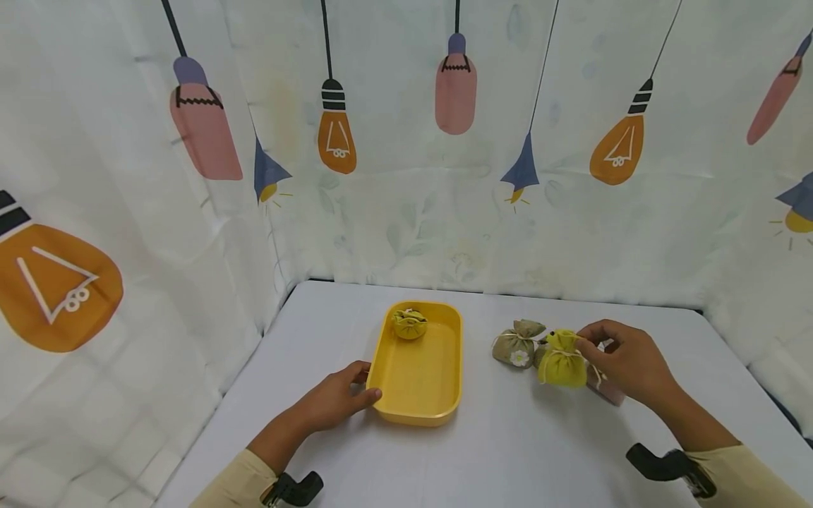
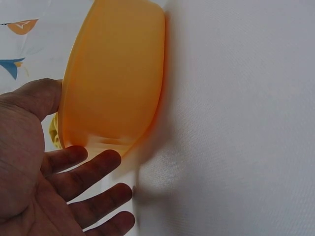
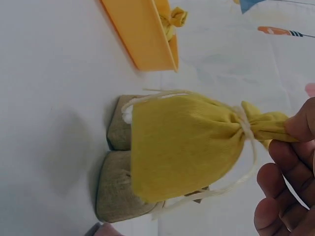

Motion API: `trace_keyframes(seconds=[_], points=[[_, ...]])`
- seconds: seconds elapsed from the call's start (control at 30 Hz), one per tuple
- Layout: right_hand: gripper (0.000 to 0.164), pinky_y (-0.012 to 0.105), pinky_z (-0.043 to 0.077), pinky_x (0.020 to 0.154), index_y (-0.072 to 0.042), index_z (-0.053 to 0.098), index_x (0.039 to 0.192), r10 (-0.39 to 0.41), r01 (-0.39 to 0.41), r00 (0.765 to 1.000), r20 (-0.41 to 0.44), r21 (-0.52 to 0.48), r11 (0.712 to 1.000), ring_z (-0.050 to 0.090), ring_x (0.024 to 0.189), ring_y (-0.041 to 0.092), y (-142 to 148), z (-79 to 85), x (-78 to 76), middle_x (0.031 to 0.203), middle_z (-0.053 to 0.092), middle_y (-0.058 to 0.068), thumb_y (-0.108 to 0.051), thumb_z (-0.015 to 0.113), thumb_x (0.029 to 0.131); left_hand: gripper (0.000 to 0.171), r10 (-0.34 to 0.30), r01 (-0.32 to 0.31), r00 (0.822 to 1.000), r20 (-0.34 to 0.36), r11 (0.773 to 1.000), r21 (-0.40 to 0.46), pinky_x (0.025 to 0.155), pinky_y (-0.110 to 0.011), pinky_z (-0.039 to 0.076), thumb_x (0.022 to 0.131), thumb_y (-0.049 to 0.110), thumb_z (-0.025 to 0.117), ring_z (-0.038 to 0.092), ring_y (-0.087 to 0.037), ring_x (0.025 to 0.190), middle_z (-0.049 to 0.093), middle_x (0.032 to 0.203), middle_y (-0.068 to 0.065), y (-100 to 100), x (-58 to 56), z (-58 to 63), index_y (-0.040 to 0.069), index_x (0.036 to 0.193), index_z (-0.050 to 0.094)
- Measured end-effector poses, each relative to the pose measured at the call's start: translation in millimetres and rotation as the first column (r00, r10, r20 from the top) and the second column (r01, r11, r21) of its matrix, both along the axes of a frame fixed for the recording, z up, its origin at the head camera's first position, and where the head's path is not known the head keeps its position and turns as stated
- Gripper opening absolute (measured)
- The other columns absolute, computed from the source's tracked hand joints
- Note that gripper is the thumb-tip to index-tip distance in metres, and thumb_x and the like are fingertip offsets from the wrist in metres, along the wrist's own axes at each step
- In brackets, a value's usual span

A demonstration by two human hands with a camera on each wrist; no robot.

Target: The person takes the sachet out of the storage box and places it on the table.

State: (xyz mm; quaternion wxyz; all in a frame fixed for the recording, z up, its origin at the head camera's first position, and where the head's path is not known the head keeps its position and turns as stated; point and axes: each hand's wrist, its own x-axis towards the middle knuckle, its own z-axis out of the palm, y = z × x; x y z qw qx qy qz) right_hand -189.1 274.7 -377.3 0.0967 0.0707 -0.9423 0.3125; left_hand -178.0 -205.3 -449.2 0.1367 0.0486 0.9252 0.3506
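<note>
In my right hand (image 1: 629,360) the thumb and fingers pinch the gathered neck of a yellow drawstring pouch (image 3: 192,142), which hangs above the table with its pale cord loose. Behind it sit two olive-brown pouches; one brown pouch (image 1: 516,346) carries a white flower, and the other brown pouch (image 3: 120,189) is partly hidden. My left hand (image 1: 333,398) holds the near-left side of a yellow tray (image 1: 416,416), thumb over the rim and fingers by the outer wall. A yellow-green pouch (image 1: 409,324) lies inside the tray, at its far end.
A pinkish pouch (image 1: 606,389) lies beneath my right hand, mostly covered. The white table (image 1: 495,451) ends at a patterned curtain (image 1: 406,212) printed with hanging lamps, which also runs along the left side.
</note>
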Motion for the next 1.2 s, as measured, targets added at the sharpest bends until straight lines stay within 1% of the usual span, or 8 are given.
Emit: trace_keyframes(seconds=[0.27,0.5,0.67,0.73,0.93,1.0,1.13,1.2], points=[[0.019,0.032,0.048,0.058,-0.014,0.072,0.106,0.014,-0.016,0.997,-0.070,-0.015,1.000,0.061,0.077,0.014,6.4,1.5,-0.3,0.094,0.071,0.000,-0.031,0.064,0.103,0.063,0.007,-0.007,1.000,-0.001,1.000,0.001,0.098,-0.056,0.048,0.094,0.052,0.071,0.057,-0.028,0.124,0.065,0.130,-0.002,-1.0,1.3,-1.0,0.018,0.144,0.053],[0.021,0.032,0.048,0.054,-0.012,0.071,0.108,0.033,-0.035,0.998,-0.055,-0.036,0.999,0.060,0.079,0.018,-0.9,2.7,-5.0,0.097,0.071,0.002,-0.032,0.064,0.103,0.064,-0.003,0.003,1.000,0.009,1.000,0.006,0.099,-0.056,0.048,0.094,0.051,0.071,0.057,-0.027,0.124,0.065,0.129,-0.001,-1.1,0.8,-0.9,0.017,0.145,0.052],[0.021,0.032,0.048,0.054,-0.012,0.071,0.109,0.051,-0.052,0.998,-0.037,-0.041,0.998,0.059,0.079,0.020,-9.3,4.3,-10.7,0.098,0.071,0.002,-0.030,0.064,0.103,0.063,-0.007,0.006,1.000,0.011,1.000,0.007,0.099,-0.056,0.048,0.094,0.051,0.071,0.057,-0.026,0.123,0.065,0.129,0.000,-1.1,-0.1,-0.2,0.018,0.145,0.052],[0.020,0.033,0.049,0.057,-0.011,0.071,0.108,0.060,-0.062,0.997,-0.037,-0.036,0.997,0.060,0.079,0.020,-12.8,4.6,-13.3,0.098,0.071,0.002,-0.030,0.064,0.103,0.063,-0.009,0.009,1.000,0.008,1.000,0.008,0.099,-0.055,0.048,0.095,0.051,0.071,0.057,-0.026,0.123,0.065,0.129,0.000,-1.0,-0.2,0.0,0.018,0.145,0.052],[0.019,0.039,0.049,0.073,-0.012,0.071,0.107,0.095,-0.096,0.995,-0.042,-0.033,0.995,0.062,0.087,0.023,-21.7,3.0,-21.7,0.099,0.071,0.002,-0.028,0.063,0.104,0.063,-0.012,0.012,1.000,0.001,1.000,0.009,0.097,-0.055,0.049,0.095,0.051,0.071,0.058,-0.027,0.123,0.064,0.130,-0.002,-0.4,0.2,1.1,0.017,0.145,0.052],[0.019,0.039,0.050,0.074,-0.012,0.071,0.108,0.109,-0.110,0.993,-0.039,-0.039,0.993,0.062,0.087,0.024,-24.4,1.6,-24.5,0.099,0.071,0.001,-0.028,0.063,0.104,0.063,-0.011,0.011,1.000,0.003,1.000,0.011,0.097,-0.054,0.049,0.095,0.051,0.071,0.058,-0.027,0.122,0.064,0.130,-0.002,-0.5,0.3,1.1,0.017,0.145,0.052],[0.018,0.034,0.052,0.069,-0.011,0.071,0.109,0.136,-0.138,0.990,-0.034,-0.061,0.989,0.062,0.086,0.023,-31.5,-0.2,-30.0,0.099,0.071,0.001,-0.027,0.064,0.104,0.063,-0.013,0.013,1.000,0.003,1.000,0.014,0.096,-0.054,0.050,0.095,0.050,0.071,0.058,-0.026,0.122,0.065,0.129,-0.001,-0.7,0.2,0.4,0.017,0.145,0.052],[0.017,0.032,0.053,0.070,-0.010,0.071,0.110,0.147,-0.149,0.988,-0.035,-0.069,0.986,0.063,0.087,0.023,-35.7,-0.7,-32.9,0.099,0.071,0.001,-0.025,0.065,0.103,0.063,-0.015,0.015,1.000,0.002,1.000,0.018,0.096,-0.054,0.049,0.095,0.050,0.071,0.057,-0.026,0.122,0.065,0.129,-0.001,-0.7,0.3,0.4,0.017,0.145,0.052]])
